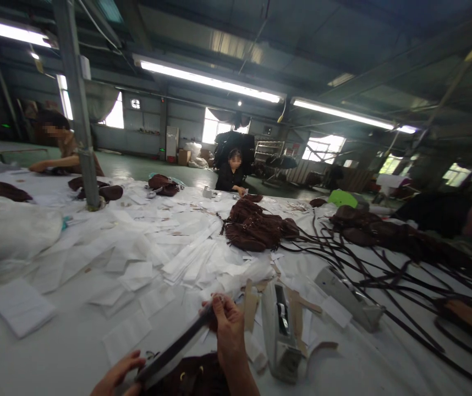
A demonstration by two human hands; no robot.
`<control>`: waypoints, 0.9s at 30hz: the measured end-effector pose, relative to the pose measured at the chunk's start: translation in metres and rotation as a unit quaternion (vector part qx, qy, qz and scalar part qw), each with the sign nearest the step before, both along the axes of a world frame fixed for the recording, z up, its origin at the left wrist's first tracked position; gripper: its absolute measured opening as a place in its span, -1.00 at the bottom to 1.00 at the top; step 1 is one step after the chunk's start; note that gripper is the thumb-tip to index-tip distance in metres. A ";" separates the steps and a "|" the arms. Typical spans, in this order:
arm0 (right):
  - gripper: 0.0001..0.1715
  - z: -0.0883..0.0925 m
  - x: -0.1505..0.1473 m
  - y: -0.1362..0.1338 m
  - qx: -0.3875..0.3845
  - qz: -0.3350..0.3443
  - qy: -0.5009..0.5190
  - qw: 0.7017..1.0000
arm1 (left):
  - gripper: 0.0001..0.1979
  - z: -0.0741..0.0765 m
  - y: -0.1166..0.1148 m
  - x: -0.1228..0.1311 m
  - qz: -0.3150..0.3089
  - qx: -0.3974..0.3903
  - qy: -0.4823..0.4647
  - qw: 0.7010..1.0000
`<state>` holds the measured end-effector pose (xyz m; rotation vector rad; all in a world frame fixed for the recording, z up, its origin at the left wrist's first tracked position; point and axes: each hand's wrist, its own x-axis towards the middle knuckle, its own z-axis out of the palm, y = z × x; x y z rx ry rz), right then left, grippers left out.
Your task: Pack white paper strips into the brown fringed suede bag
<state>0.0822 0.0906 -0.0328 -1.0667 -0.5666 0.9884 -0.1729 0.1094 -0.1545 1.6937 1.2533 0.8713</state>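
Observation:
A dark strap (180,342) with a pale, thin wrapping along its edge stretches at a slant between my two hands. My right hand (228,322) pinches its upper end between thumb and fingers. At the bottom of the view, my left hand (120,375) has its fingers around the lower end, partly cut off by the frame edge. Beneath the strap lies a dark brown bag (203,374) with small gold-coloured metal rings, partly hidden by my right forearm.
Right of my hand stands a grey tape dispenser (279,335), with a second dispenser (349,297) beyond it. White paper sheets (137,275) cover much of the table. Brown bags (256,225) and long straps (368,275) lie farther back. A metal post (80,110) rises left; two people sit across.

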 end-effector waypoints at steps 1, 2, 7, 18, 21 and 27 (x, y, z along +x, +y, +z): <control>-0.53 0.002 -0.002 -0.001 0.001 0.008 -0.003 1.000 | -0.58 0.017 0.004 0.002 0.011 0.022 -0.001 1.000; -0.54 0.004 -0.005 -0.002 0.002 0.016 -0.006 1.000 | -0.55 0.036 0.008 0.008 0.002 0.034 -0.006 0.999; -0.57 0.013 -0.014 -0.010 -0.007 0.046 -0.022 0.999 | -0.57 0.115 0.007 0.067 -0.184 0.009 -0.060 0.981; -0.58 0.026 0.023 -0.028 0.027 -0.040 -0.207 0.977 | -0.64 0.118 0.003 0.088 -0.204 -0.015 -0.011 0.979; -0.69 0.034 0.000 -0.027 0.054 0.079 -0.410 0.907 | -0.61 0.126 0.010 0.090 -0.253 -0.066 -0.052 0.964; -0.45 0.013 -0.021 0.000 -0.015 0.048 -0.363 0.930 | -0.54 0.125 0.032 0.084 -0.296 -0.135 -0.108 0.940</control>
